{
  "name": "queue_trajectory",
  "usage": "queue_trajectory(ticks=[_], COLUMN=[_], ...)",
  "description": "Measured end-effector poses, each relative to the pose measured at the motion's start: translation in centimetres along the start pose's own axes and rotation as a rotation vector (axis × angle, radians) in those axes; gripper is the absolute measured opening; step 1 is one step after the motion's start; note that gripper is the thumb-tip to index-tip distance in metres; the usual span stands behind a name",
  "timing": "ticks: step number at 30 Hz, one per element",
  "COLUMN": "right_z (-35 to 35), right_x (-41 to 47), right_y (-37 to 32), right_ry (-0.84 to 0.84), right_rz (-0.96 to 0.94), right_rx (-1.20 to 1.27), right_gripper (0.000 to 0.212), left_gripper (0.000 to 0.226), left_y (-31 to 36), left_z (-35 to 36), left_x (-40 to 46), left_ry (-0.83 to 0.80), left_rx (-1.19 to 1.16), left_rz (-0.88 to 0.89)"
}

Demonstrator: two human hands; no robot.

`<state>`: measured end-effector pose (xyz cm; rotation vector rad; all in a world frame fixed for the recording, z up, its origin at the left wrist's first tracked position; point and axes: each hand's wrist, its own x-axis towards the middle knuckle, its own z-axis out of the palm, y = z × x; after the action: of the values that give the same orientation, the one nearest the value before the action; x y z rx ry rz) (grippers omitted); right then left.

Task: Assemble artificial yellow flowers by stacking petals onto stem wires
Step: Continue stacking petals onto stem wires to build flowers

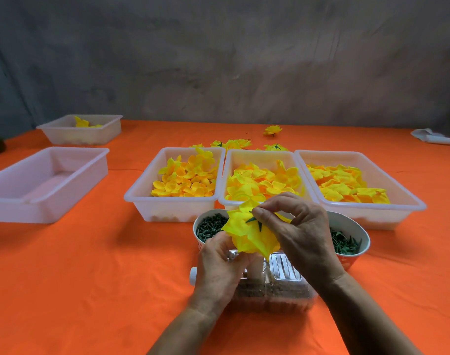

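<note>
The half-made flower is held up between both hands, just above the near middle of the orange worktop, in front of the three trays of petals. Its back side faces the camera: the green star-shaped calyx sits in the middle of the yellow petals. So the stem axis seems to run from the flower toward the person, a little upward, although the stem itself is hidden.

The left hand is curled under the lower left edge of the flower and grips it from below. The right hand comes from the right and above; its thumb and first finger pinch at the calyx, the other fingers are bent loosely.

The right hand is the nearer one to the calyx, so I judge that it will press this piece down along the axis while the left hand holds the petals steady. The middle tray lies just behind the hands, the bowls of green parts just beside them.
</note>
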<state>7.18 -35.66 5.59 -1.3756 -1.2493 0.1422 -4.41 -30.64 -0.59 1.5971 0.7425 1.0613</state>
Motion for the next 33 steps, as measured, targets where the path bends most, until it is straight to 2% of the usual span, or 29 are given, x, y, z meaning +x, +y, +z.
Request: queue_trajectory(ticks=[1,5,9,12,14,16,18,21,22,24,26,28,30,32,33], right_z=[0.0,-0.1,-0.1,-0.3,-0.6,-1.1,-1.5,-2.1,-2.2,-2.1,-1.9,-1.8,-1.7,-1.4,-1.2], right_x=[0.0,0.0,0.0,0.3,0.7,1.3,1.8,2.5,2.7,3.4,4.2,4.7,4.9,5.0,5.1], right_y=[0.0,-0.1,-0.3,-0.8,-1.2,-1.4,-1.7,-1.6,-1.5,-0.6,0.2,0.8,1.3,1.6,1.7], right_ry=[-0.002,-0.007,-0.008,-0.016,-0.012,0.008,0.064,0.17,0.187,0.226,0.296,0.345,0.338,0.291,0.271], right_rz=[0.001,0.006,0.021,0.008,-0.004,0.003,0.044,0.18,0.269,0.508,0.767,0.921,0.958,0.942,0.931], right_rx=[0.002,0.0,0.012,0.016,0.023,0.068,0.184,0.461,0.558,0.776,1.023,1.225,1.353,1.404,1.42], right_gripper=[0.022,0.021,0.018,0.011,0.009,0.008,0.008,0.006,0.003,0.011,0.005,0.017,0.019,0.009,0.005], left_gripper=[0.004,0.032,0.031,0.046,0.04,0.021,0.013,0.021,0.023,0.027,0.027,0.022,0.017,0.006,0.012], left_y=[0.0,0.0,0.0,-0.1,-0.2,-0.1,0.0,-0.1,-0.3,-0.6,-0.8,-0.7,-0.3,0.8,1.6], left_z=[0.0,0.1,0.3,0.2,0.2,0.2,0.1,-0.1,-0.1,-0.2,-0.3,-0.6,-0.9,-1.2,-1.2], left_x=[0.1,0.3,0.4,0.7,0.8,0.7,0.6,0.5,0.6,0.8,0.9,1.1,1.6,2.3,2.7], left_ry=[0.0,0.039,0.067,0.075,0.069,0.062,0.056,0.048,0.045,0.036,0.015,-0.019,-0.02,0.019,0.035], left_rx=[-0.006,-0.019,-0.008,0.054,0.079,0.065,0.078,0.131,0.142,0.145,0.117,0.06,0.011,-0.002,-0.016], left_rz=[-0.015,-0.033,-0.038,-0.018,-0.022,-0.035,-0.023,0.034,0.05,0.063,0.037,-0.001,0.0,0.028,0.036])
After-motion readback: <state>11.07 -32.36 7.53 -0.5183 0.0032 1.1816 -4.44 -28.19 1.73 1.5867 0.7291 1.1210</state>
